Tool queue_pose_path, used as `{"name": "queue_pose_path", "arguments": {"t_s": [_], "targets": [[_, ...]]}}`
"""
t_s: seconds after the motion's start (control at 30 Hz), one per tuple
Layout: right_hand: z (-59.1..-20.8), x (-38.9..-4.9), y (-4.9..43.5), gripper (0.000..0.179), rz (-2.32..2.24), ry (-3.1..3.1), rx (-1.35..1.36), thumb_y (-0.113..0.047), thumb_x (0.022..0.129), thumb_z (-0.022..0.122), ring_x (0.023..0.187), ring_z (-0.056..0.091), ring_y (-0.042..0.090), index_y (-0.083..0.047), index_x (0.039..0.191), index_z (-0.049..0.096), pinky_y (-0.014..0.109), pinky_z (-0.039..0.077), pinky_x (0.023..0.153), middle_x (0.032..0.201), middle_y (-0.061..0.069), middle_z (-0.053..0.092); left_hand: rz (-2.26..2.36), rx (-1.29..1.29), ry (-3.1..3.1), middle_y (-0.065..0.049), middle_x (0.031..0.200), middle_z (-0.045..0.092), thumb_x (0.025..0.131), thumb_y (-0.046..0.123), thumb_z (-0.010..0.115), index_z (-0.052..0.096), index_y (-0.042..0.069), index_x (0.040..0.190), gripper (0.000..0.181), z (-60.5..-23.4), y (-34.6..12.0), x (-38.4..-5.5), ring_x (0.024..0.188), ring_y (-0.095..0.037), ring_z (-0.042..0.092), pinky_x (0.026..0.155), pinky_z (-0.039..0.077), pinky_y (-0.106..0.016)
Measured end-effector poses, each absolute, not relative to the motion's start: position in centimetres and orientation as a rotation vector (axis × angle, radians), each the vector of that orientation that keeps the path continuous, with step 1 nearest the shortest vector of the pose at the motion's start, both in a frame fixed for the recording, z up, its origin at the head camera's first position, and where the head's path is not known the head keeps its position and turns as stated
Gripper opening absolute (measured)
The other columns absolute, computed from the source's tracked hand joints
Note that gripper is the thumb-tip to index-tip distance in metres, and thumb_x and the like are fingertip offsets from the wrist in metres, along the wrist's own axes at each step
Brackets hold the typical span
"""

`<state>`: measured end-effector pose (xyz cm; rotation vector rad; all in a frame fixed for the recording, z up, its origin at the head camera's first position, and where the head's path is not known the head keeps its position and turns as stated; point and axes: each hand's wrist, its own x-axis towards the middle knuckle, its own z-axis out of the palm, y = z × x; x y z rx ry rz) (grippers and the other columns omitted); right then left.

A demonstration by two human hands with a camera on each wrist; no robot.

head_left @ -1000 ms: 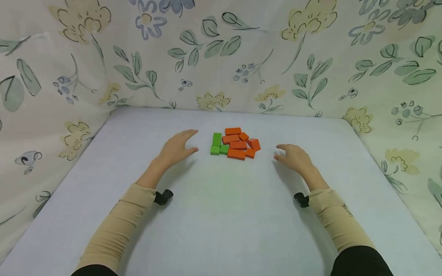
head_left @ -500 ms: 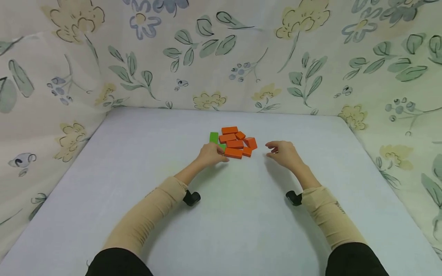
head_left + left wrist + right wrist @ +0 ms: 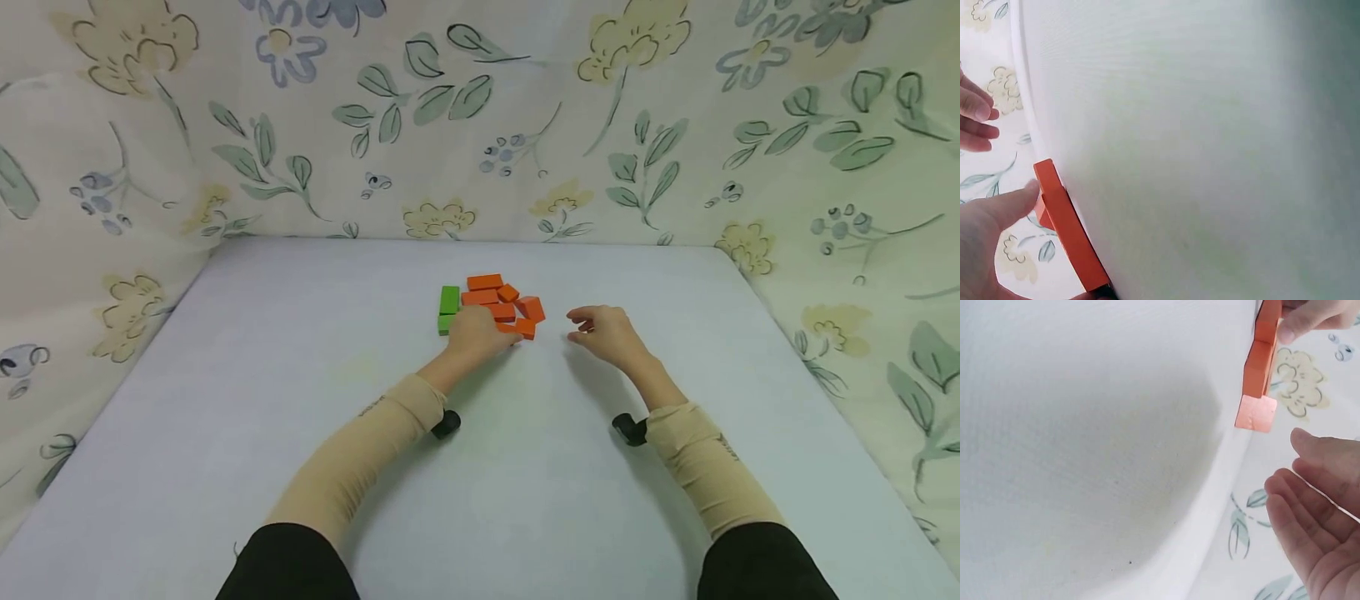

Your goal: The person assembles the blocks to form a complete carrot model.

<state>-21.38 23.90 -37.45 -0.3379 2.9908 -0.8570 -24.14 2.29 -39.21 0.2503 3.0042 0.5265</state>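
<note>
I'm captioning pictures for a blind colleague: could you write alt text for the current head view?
A person's left hand partly covers clustered orange blocks and green blocks on a white table. The right hand, holding nothing, hovers to the right of the blocks, with floral cloth behind.

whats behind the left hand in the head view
Behind the person's bare left hand, several orange rectangular blocks show, with a green rectangular block farther left. The hand partly covers some orange blocks; whatever lies directly under its palm cannot be seen.
</note>
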Motion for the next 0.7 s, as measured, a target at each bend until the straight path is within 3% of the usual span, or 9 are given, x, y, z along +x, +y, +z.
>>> {"name": "queue_pose_path", "arguments": {"t_s": [0.1, 0.23, 0.33, 0.47, 0.7], "targets": [[-37.5, -21.6, 23.6, 0.032, -0.875, 2.992, -0.351, -0.003, 0.088, 0.068, 0.101, 0.063, 0.038, 0.007, 0.118, 0.065, 0.048, 0.051, 0.088, 0.116, 0.025, 0.064, 0.512, 0.234, 3.012, 0.001, 0.06, 0.031, 0.08, 0.048, 0.075, 0.038, 0.012, 0.057, 0.056, -39.1, 2.7, -24.2, 0.06, -0.014, 0.04, 0.045, 0.028, -0.022], [-37.4, -22.3, 22.9, 0.031, -0.904, 2.978, -0.43, -0.002, 0.088, 0.069, 0.105, 0.062, 0.039, 0.007, 0.118, 0.065, 0.048, 0.051, 0.089, 0.12, 0.024, 0.063, 0.549, 0.256, 2.977, 0.003, 0.054, 0.028, 0.078, 0.033, 0.078, 0.039, 0.012, 0.054, 0.05, -38.9, 2.4, -24.1, 0.051, -0.012, 0.036, 0.042, 0.024, -0.021], [-37.3, -23.1, 22.1, 0.032, -0.911, 2.95, -0.55, 0.002, 0.088, 0.067, 0.107, 0.061, 0.039, 0.008, 0.119, 0.064, 0.047, 0.051, 0.09, 0.12, 0.024, 0.063, 0.624, 0.275, 2.915, 0.004, 0.051, 0.034, 0.074, 0.028, 0.08, 0.046, 0.011, 0.056, 0.042, -38.4, 1.4, -23.8, 0.049, -0.011, 0.039, 0.043, 0.028, -0.021], [-37.1, -24.5, 20.7, 0.032, -0.818, 2.944, -0.751, 0.008, 0.087, 0.065, 0.107, 0.061, 0.038, 0.01, 0.119, 0.063, 0.046, 0.051, 0.09, 0.117, 0.024, 0.064, 0.769, 0.289, 2.801, 0.0, 0.061, 0.051, 0.07, 0.027, 0.086, 0.059, 0.005, 0.074, 0.035, -37.8, -0.6, -23.3, 0.062, -0.016, 0.051, 0.053, 0.041, -0.023], [-36.9, -27.0, 17.8, 0.039, -0.48, 2.903, -0.935, 0.017, 0.088, 0.054, 0.119, 0.054, 0.035, 0.005, 0.123, 0.062, 0.042, 0.044, 0.101, 0.126, 0.02, 0.059, 0.77, 0.444, 2.718, -0.011, 0.098, 0.066, 0.065, 0.018, 0.088, 0.068, -0.005, 0.11, 0.055, -37.5, -4.3, -22.9, 0.084, -0.021, 0.055, 0.072, 0.049, -0.031]]}}
